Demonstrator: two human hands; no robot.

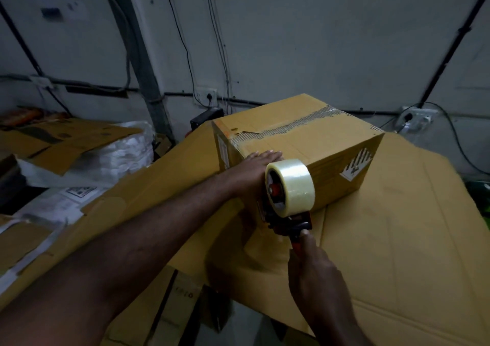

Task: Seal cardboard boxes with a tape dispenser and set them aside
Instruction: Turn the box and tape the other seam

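A closed brown cardboard box sits on flattened cardboard, with a strip of clear tape running along its top seam. My left hand lies flat, fingers straight, on the box's near top edge. A red-and-black tape dispenser carrying a large roll of clear tape is pressed against the box's near side face. My right hand grips the dispenser's handle from below.
Large flattened cardboard sheets cover the work surface. More flat cardboard and a white plastic bundle lie to the left, with printed papers in front of them. A wall with cables and sockets stands close behind.
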